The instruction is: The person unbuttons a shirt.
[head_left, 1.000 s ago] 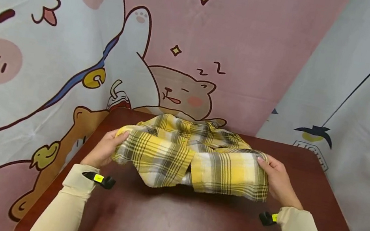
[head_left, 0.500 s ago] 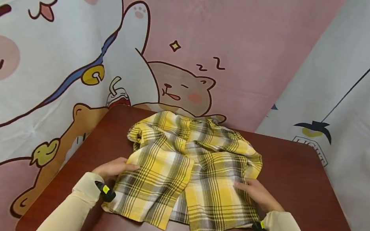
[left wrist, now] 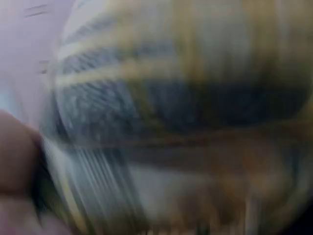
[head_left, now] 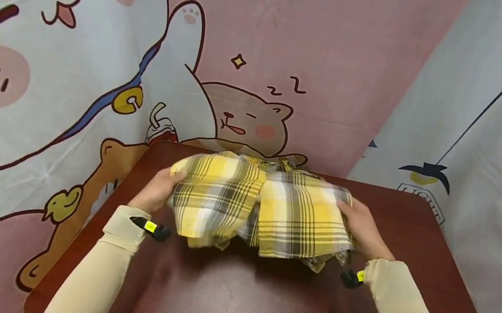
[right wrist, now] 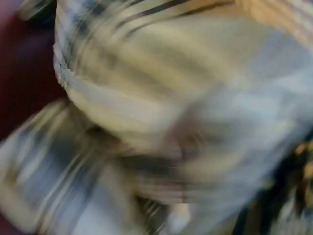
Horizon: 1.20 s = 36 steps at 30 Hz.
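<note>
A yellow, grey and white plaid shirt [head_left: 218, 195] hangs lifted above the table, its two front panels draping toward me with a gap between them. My left hand [head_left: 159, 189] pinches its left side, thumb on top of the cloth. On the opposite side my right hand [head_left: 364, 226] grips the other edge in the same way. The shirt's collar end lies at the back of the table. Both wrist views are blurred by motion; plaid cloth [left wrist: 107, 98] fills most of the left one, and folds of the shirt [right wrist: 146, 83] fill the right one.
The dark red-brown table [head_left: 229, 299] extends in front of and around the shirt. Behind it hangs a pink and white cartoon cloth [head_left: 332, 71], close to the table's back edge. A dark strap [head_left: 154, 228] with a yellow tag circles the left wrist.
A second ago both hands held the shirt raised; half a second ago it lay spread flat with the hands on its sides. Now the hands have lifted it up and away from me again.
</note>
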{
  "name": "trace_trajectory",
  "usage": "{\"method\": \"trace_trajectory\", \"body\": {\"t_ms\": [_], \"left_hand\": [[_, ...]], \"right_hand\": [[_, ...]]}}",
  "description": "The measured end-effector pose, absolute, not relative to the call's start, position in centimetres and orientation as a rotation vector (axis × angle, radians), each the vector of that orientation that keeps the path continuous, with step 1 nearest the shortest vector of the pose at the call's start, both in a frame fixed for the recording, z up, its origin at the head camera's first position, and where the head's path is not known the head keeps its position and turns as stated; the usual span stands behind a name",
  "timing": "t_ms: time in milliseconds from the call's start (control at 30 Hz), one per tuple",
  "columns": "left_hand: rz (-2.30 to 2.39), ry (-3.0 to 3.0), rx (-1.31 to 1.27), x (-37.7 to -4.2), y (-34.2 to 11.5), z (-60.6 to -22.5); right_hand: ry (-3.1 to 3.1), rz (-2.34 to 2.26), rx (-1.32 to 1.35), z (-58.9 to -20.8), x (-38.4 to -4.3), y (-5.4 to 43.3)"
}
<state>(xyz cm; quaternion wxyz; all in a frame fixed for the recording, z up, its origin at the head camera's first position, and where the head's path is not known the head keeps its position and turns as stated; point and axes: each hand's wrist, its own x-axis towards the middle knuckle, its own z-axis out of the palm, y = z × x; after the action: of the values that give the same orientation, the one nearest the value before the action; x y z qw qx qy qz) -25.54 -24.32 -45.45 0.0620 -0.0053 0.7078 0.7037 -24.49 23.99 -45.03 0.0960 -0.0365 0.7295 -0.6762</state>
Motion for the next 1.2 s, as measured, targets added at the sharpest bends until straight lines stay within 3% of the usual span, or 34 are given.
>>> {"method": "trace_trajectory", "body": {"t_ms": [100, 167, 400, 667, 967, 1100, 1200], "left_hand": [[1.492, 2.491, -0.081, -25.7, -24.9, -48.2], [1.323, 2.448, -0.058, -25.2, -25.1, -49.8], [1.333, 2.12, 0.056, -23.5, -24.0, -53.3], [1.604, 2.239, -0.032, -26.0, -21.7, -54.7], [1.525, 2.406, -0.15, -28.3, -21.9, -52.3], [1.543, 2.462, -0.08, -29.4, -22.3, -49.3], [1.89, 2.35, 0.038, -29.6, -22.4, -45.6]], "right_hand": [[2.483, -1.42, -0.109, -48.0, -25.0, 24.2], [2.523, -1.209, -0.106, -50.1, -24.9, 24.3], [2.323, -1.257, -0.09, -53.9, -22.8, 23.5], [2.487, -1.359, -0.027, -54.6, -25.3, 22.3], [2.62, -1.524, 0.085, -52.9, -27.9, 23.2], [2.64, -1.576, 0.061, -49.8, -28.9, 23.5], [2.412, -1.993, 0.003, -46.3, -29.3, 23.6]]}}
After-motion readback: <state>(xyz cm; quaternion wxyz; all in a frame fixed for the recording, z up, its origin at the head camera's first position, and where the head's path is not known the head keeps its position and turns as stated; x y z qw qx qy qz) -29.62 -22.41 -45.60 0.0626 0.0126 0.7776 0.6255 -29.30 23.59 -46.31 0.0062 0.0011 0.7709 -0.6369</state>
